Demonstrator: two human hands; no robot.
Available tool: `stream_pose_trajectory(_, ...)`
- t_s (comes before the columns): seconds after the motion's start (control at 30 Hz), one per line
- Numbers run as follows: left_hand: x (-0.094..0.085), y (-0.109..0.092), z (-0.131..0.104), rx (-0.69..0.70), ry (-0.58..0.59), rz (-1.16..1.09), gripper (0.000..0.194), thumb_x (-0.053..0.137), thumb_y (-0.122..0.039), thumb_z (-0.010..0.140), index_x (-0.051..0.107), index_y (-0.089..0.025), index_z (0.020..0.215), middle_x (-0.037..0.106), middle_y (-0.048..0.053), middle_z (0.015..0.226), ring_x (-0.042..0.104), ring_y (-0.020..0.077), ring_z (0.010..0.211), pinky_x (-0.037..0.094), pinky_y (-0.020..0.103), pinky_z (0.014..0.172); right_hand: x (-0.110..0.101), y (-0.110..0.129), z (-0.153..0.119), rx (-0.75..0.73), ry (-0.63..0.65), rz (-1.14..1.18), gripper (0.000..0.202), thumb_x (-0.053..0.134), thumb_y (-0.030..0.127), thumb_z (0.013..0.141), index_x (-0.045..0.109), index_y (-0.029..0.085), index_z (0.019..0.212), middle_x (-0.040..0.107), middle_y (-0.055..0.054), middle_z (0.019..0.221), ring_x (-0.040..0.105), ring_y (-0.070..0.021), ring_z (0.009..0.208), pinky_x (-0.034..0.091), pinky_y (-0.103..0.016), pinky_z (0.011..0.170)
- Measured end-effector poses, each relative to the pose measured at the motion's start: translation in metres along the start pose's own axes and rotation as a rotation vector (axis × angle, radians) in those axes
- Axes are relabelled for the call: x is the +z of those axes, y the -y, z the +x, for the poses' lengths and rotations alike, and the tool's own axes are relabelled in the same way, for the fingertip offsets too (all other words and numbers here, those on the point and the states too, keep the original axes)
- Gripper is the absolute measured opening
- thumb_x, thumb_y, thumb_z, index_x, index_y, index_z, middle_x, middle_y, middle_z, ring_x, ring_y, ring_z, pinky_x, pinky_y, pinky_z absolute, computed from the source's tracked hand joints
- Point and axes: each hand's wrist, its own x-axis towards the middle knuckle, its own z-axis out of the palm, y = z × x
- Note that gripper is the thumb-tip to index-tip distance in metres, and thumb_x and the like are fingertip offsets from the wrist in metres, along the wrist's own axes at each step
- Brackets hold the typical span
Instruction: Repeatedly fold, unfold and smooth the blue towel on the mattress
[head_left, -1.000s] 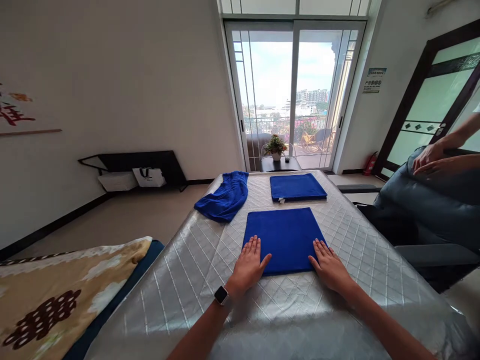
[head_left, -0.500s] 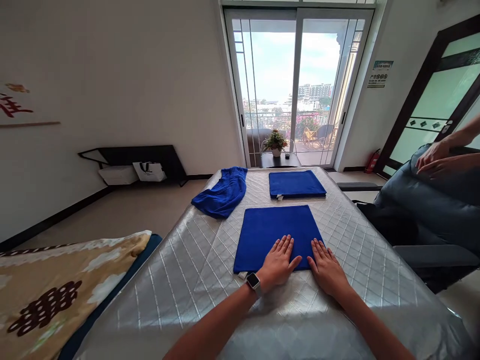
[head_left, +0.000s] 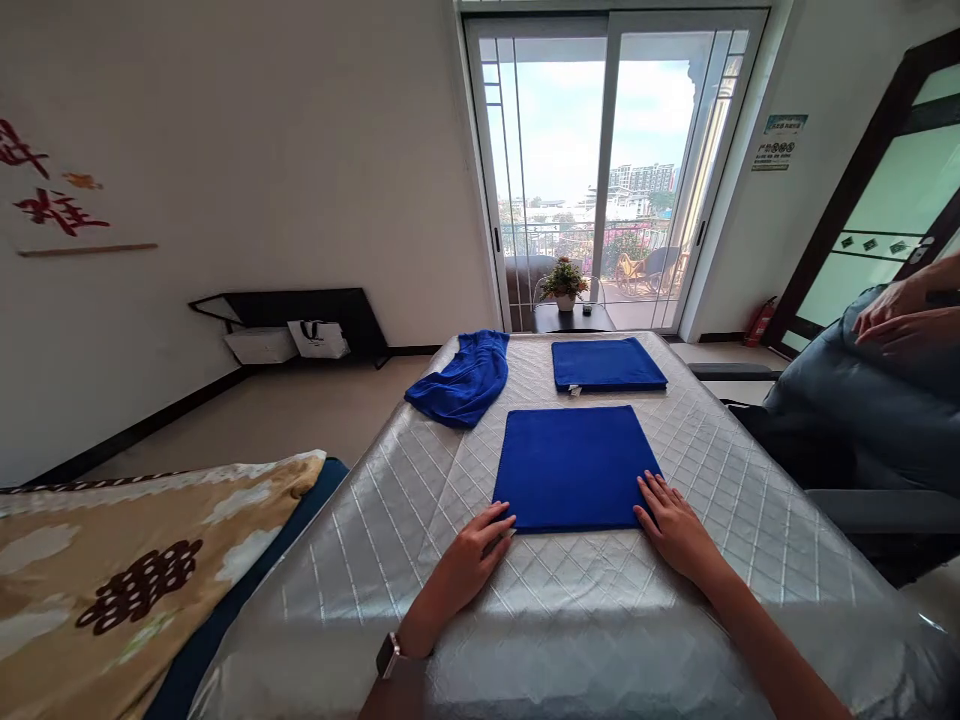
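A folded blue cloth (head_left: 577, 465), squared into a flat pad, lies in front of me on the silver quilted cover (head_left: 397, 490). At its near left corner is my left hand (head_left: 476, 545), fingers slightly bent and touching the edge, with a bit of white tag by the fingertips. My right hand (head_left: 679, 525) rests with outstretched fingers on the near right corner. Farther back lies a second folded blue cloth (head_left: 609, 364), its white tag showing at the front edge. A rumpled blue cloth (head_left: 465, 382) drapes at the far left.
On the right, another person's hands (head_left: 896, 318) rest on a dark leather chair (head_left: 900, 400). A patterned blanket (head_left: 165, 580) lies at lower left. Beyond the covered surface stand a potted plant (head_left: 564, 285) on a small table and a sliding glass door (head_left: 611, 170).
My left hand has moved off the middle of the near cloth to its near left corner. My right hand stays at the right corner. The view has turned slightly left.
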Motion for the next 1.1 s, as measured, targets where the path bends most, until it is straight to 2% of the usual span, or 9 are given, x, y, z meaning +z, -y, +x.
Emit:
stream_pose_trajectory(0.07, -0.001, -0.006, -0.001, -0.017, -0.063, -0.037, 0.031, 0.052, -0.035, 0.102, 0.071, -0.029, 0.126, 0.063, 0.004, 0.145, 0.059, 0.0226, 0.135, 0.049, 0.043, 0.115, -0.007, -0.005, -0.005, -0.083, -0.068, 0.07, 0.057, 0.035, 0.049, 0.104, 0.055, 0.021, 0.149, 0.043, -0.01, 0.163, 0.037, -0.0276, 0.15, 0.032, -0.048, 0.124)
stream_pose_trajectory(0.13, -0.001, -0.01, -0.002, -0.015, -0.105, -0.044, 0.027, 0.061, -0.034, 0.097, 0.072, -0.028, 0.12, 0.067, 0.005, 0.137, 0.062, 0.0237, 0.129, 0.051, 0.044, 0.113, -0.014, -0.01, -0.012, -0.145, -0.109, 0.146, 0.046, 0.041, 0.048, 0.103, 0.07, 0.024, 0.13, 0.058, -0.01, 0.148, 0.054, -0.0278, 0.136, 0.043, -0.046, 0.116)
stream_pose_trajectory(0.23, 0.0, -0.01, -0.002, -0.002, -0.128, -0.048, 0.024, 0.066, -0.031, 0.093, 0.072, -0.026, 0.115, 0.069, 0.007, 0.127, 0.065, 0.0241, 0.122, 0.053, 0.044, 0.109, -0.02, -0.016, -0.024, -0.151, -0.144, 0.226, 0.037, 0.049, 0.049, 0.1, 0.076, 0.026, 0.11, 0.07, -0.01, 0.122, 0.066, -0.0265, 0.113, 0.052, -0.043, 0.104)
stream_pose_trajectory(0.4, -0.002, -0.013, -0.002, 0.004, -0.143, -0.056, 0.02, 0.058, -0.029, 0.098, 0.073, -0.025, 0.11, 0.069, 0.007, 0.119, 0.066, 0.0229, 0.115, 0.054, 0.043, 0.106, -0.018, -0.022, -0.031, -0.116, -0.183, 0.307, 0.039, 0.048, 0.053, 0.1, 0.076, 0.028, 0.107, 0.072, -0.009, 0.112, 0.068, -0.026, 0.105, 0.056, -0.041, 0.096)
stream_pose_trajectory(0.6, -0.004, -0.018, -0.002, -0.007, -0.158, -0.016, 0.021, 0.064, -0.036, 0.095, 0.073, -0.027, 0.112, 0.071, 0.006, 0.117, 0.067, 0.0239, 0.113, 0.056, 0.044, 0.103, -0.017, -0.024, -0.028, -0.112, -0.162, 0.345, 0.046, 0.042, 0.059, 0.102, 0.078, 0.03, 0.105, 0.074, -0.009, 0.109, 0.07, -0.0252, 0.1, 0.058, -0.039, 0.09)
stream_pose_trajectory(0.8, 0.002, -0.011, 0.001, 0.003, -0.164, 0.048, 0.022, 0.059, -0.035, 0.099, 0.073, -0.028, 0.113, 0.071, 0.005, 0.114, 0.068, 0.0232, 0.108, 0.058, 0.043, 0.099, -0.02, -0.02, -0.03, -0.122, -0.169, 0.293, 0.047, 0.037, 0.056, 0.104, 0.076, 0.03, 0.106, 0.072, -0.008, 0.114, 0.071, -0.0236, 0.099, 0.059, -0.037, 0.088)
stream_pose_trajectory(0.97, 0.008, -0.01, 0.002, 0.025, -0.174, 0.151, 0.022, 0.052, -0.031, 0.102, 0.073, -0.027, 0.104, 0.072, 0.005, 0.109, 0.068, 0.0232, 0.105, 0.059, 0.042, 0.095, -0.023, -0.01, -0.033, -0.1, -0.207, 0.185, 0.047, 0.031, 0.051, 0.107, 0.072, 0.03, 0.113, 0.068, -0.007, 0.125, 0.073, -0.0219, 0.092, 0.061, -0.036, 0.078)
stream_pose_trajectory(1.1, 0.01, -0.011, 0.002, 0.042, -0.181, 0.227, 0.026, 0.046, -0.03, 0.105, 0.072, -0.027, 0.104, 0.074, 0.005, 0.111, 0.07, 0.024, 0.104, 0.06, 0.044, 0.094, -0.023, -0.004, -0.035, -0.101, -0.229, 0.129, 0.045, 0.03, 0.047, 0.108, 0.071, 0.03, 0.116, 0.071, -0.005, 0.124, 0.075, -0.0221, 0.091, 0.061, -0.034, 0.07)
